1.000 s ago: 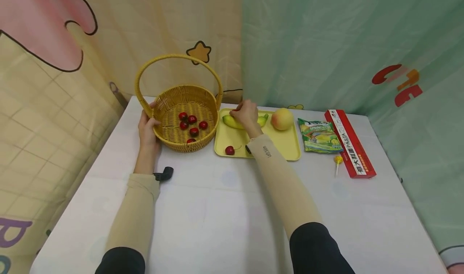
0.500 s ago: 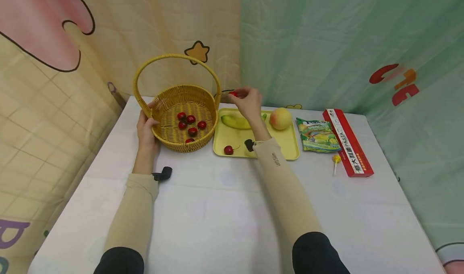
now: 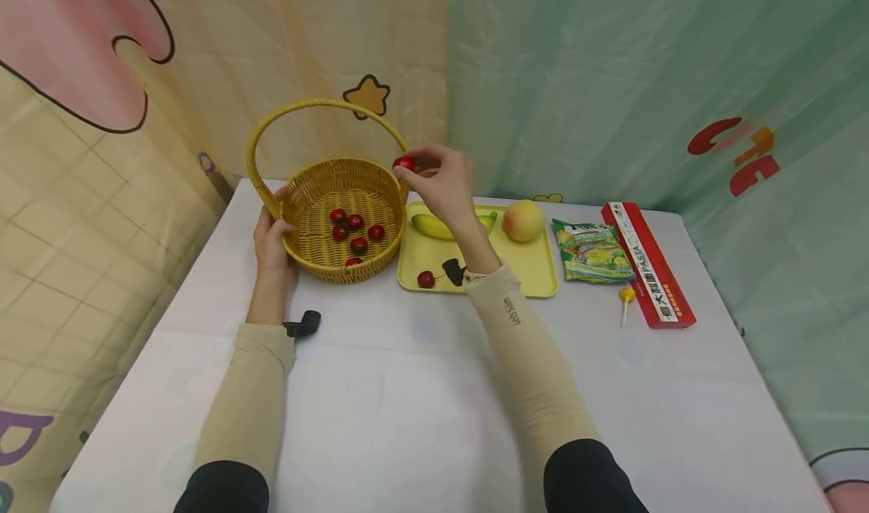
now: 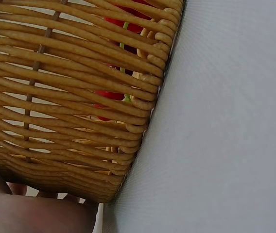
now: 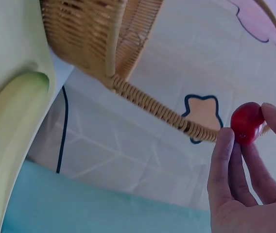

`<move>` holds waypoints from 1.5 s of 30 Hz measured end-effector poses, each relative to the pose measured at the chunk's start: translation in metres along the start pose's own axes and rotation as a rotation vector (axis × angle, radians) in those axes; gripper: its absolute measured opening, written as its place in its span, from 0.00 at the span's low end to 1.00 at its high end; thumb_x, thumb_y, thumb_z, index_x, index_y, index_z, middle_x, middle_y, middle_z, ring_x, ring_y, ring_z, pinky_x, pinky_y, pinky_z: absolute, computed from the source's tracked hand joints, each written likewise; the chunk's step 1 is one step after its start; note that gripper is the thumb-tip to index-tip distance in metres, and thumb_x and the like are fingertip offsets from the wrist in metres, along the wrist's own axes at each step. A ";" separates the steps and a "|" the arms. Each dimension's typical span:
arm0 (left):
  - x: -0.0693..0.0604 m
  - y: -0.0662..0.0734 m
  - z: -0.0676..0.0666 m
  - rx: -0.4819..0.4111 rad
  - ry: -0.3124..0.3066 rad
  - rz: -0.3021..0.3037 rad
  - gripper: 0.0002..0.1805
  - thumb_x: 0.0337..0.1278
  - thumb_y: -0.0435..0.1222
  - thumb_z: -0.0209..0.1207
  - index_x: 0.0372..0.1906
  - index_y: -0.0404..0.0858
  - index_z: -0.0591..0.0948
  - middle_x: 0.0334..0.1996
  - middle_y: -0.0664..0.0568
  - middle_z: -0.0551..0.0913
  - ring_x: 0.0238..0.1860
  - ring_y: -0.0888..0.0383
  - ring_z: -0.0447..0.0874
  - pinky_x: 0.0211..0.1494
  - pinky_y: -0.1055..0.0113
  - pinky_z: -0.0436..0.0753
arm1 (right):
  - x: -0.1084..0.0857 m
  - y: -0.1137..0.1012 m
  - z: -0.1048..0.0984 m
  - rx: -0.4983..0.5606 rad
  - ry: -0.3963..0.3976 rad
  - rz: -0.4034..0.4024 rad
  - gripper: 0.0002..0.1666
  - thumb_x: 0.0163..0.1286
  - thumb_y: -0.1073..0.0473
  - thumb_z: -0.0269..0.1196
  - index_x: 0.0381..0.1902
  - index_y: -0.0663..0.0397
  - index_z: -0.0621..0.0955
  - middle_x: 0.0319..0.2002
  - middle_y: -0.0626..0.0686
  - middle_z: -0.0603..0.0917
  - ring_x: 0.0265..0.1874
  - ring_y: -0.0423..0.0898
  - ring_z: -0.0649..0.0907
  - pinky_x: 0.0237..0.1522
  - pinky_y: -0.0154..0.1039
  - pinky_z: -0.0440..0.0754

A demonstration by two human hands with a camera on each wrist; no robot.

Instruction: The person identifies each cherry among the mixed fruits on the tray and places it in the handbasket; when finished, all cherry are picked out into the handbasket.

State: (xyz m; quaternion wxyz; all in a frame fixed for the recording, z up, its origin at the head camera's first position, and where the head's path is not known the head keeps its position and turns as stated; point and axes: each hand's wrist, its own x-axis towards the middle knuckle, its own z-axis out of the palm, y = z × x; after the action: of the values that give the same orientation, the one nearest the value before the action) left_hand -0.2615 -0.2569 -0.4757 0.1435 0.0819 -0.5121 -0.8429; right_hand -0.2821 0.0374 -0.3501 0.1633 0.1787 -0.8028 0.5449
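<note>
My left hand (image 3: 271,243) grips the left side of a yellow wicker basket (image 3: 345,273), thumb in front and fingers mostly hidden behind its wall. Several red cherries (image 3: 358,245) lie on the basket's floor; through the weave, the left wrist view shows red fruit and green stems. Between thumb and fingertips, my right hand (image 3: 444,183) pinches a cherry (image 5: 247,122), raised beside the basket's right handle end. Below that hand is a yellow tray (image 3: 523,275) bearing a banana (image 3: 432,227), a peach (image 3: 523,220) and a cherry with a stem (image 3: 425,279).
To the right of the tray lies a green snack bag (image 3: 593,253), touching a red pasta box (image 3: 648,264). A yellow lollipop (image 3: 626,296) sits in front of them. A patterned curtain (image 3: 577,83) hangs behind the white table (image 3: 407,407).
My right hand has lifted the cherry from the tray area and carried it left to the basket's handle. The left hand keeps its hold on the basket.
</note>
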 end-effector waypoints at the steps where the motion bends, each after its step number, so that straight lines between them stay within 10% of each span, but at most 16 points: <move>1: 0.000 0.000 0.000 -0.002 -0.002 -0.001 0.39 0.59 0.19 0.43 0.72 0.48 0.78 0.76 0.59 0.71 0.78 0.55 0.61 0.76 0.65 0.63 | -0.001 -0.001 0.003 -0.003 -0.012 -0.010 0.15 0.66 0.57 0.76 0.47 0.58 0.90 0.41 0.55 0.92 0.40 0.47 0.89 0.44 0.34 0.87; 18: 0.000 -0.002 -0.001 -0.017 -0.008 -0.001 0.39 0.59 0.19 0.42 0.73 0.47 0.77 0.77 0.58 0.70 0.78 0.54 0.61 0.78 0.63 0.62 | -0.028 0.008 0.061 -0.131 -0.226 0.081 0.19 0.71 0.56 0.73 0.55 0.58 0.87 0.50 0.56 0.91 0.45 0.47 0.90 0.48 0.31 0.86; 32: 0.002 -0.002 -0.002 -0.016 -0.012 -0.004 0.39 0.59 0.19 0.41 0.74 0.47 0.76 0.78 0.57 0.69 0.79 0.54 0.61 0.81 0.61 0.59 | -0.057 0.039 0.008 -0.117 -0.204 0.081 0.14 0.72 0.59 0.71 0.51 0.62 0.88 0.48 0.59 0.90 0.48 0.49 0.89 0.49 0.39 0.88; 45: 0.001 -0.001 -0.003 -0.003 -0.003 -0.012 0.40 0.60 0.21 0.43 0.76 0.51 0.75 0.78 0.60 0.69 0.79 0.57 0.61 0.80 0.65 0.60 | -0.099 0.076 -0.022 -0.139 -0.360 0.185 0.19 0.71 0.57 0.72 0.53 0.64 0.87 0.48 0.58 0.90 0.49 0.51 0.88 0.53 0.42 0.88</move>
State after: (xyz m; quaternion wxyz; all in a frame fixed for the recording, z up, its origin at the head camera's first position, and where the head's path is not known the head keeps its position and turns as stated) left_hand -0.2615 -0.2588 -0.4780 0.1379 0.0834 -0.5105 -0.8447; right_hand -0.2284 0.0944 -0.4500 -0.0217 0.1869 -0.8677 0.4601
